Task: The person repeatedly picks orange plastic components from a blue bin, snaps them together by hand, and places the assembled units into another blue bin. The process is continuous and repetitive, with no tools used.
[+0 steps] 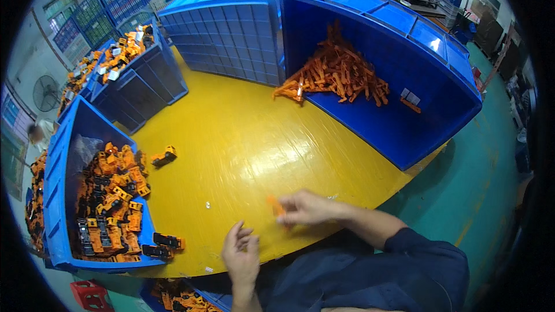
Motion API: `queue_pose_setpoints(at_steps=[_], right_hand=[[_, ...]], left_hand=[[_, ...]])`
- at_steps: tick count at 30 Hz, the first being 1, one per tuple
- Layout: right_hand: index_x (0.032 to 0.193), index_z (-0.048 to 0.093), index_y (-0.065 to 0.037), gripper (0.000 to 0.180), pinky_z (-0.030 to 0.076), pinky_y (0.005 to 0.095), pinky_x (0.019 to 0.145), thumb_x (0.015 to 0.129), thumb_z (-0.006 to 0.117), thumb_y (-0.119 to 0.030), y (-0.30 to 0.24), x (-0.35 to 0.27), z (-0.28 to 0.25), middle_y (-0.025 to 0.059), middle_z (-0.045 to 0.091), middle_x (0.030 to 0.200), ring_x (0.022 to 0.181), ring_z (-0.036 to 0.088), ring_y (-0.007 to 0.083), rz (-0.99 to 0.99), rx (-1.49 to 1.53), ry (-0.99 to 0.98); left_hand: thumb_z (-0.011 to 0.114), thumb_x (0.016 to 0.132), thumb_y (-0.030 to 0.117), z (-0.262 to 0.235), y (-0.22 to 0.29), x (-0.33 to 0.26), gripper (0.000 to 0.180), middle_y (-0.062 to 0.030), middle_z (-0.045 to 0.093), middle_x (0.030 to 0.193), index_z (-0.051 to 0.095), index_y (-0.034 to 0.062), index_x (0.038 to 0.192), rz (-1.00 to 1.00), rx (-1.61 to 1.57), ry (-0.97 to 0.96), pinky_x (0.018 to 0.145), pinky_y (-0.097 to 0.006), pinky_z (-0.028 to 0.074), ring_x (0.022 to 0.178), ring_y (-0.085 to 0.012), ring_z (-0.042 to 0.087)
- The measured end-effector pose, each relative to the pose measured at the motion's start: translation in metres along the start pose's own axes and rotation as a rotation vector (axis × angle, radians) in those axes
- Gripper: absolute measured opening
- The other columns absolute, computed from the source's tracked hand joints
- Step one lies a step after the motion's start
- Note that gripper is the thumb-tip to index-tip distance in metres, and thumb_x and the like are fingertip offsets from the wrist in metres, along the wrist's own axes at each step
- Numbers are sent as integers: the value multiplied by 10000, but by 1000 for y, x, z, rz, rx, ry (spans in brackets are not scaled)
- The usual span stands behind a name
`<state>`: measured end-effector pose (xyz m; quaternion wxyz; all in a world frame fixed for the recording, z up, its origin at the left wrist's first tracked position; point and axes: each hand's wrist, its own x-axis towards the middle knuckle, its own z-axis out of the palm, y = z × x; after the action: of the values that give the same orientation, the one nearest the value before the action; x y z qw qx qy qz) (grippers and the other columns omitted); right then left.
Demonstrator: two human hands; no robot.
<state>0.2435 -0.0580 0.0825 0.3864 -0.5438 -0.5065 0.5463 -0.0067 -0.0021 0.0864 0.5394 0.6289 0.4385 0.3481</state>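
Orange plastic piece, blurred, sits pinched in the fingers of the right hand over the near edge of the yellow table; the left hand hovers just nearer, fingers loose and grasping nothing, right of the blue bin of toy trucks

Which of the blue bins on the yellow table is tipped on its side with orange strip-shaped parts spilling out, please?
The large blue bin at the far right. It alone lies on its side, opening toward the table, holding the pile of orange strip parts; the others hold toy trucks or show their bases.

Round yellow table — blue bins on it, loose toy trucks beside them.
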Motion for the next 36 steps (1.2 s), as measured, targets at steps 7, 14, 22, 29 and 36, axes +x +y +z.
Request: queue_pose_setpoints(at_steps=[7,14,22,29,36], right_hand=[[1107,670,-32,237,536,264,654,1054,658,-262,0,-25,49,0,660,810,721,626,80,26,262,215],[1030,642,-72,95,538,236,647,1029,685,-157,34,-44,56,-11,636,807,685,597,63,86,497,269],[990,632,-42,76,526,220,620,1021,668,-101,34,-59,34,-5,637,790,676,600,56,102,226,558],[985,625,-34,78,518,227,625,1021,661,-94,40,-65,42,-1,628,789,678,595,57,108,225,524],[994,619,-32,80,511,237,636,1024,655,-97,44,-78,35,-6,622,782,684,591,58,137,209,547]], left_hand=[[680,1017,64,23,-9,11,98,-88,705,940,674,-17,1073,-154,-275,-219,719,-254,559,806,-137,694],[721,980,119,10,-30,9,173,-65,689,915,656,7,1095,28,-1,-255,765,-306,556,820,-147,668],[799,914,220,-123,-9,71,513,-266,585,1210,533,-8,1288,-3,1199,625,895,-484,562,1072,-415,636],[743,887,64,-105,-41,70,448,-238,499,1216,540,-5,1280,-37,1097,593,961,-487,543,1156,-428,587],[632,851,-120,-133,-48,68,543,-213,503,1472,600,33,1370,342,1247,285,1155,-458,430,1370,-419,487]])
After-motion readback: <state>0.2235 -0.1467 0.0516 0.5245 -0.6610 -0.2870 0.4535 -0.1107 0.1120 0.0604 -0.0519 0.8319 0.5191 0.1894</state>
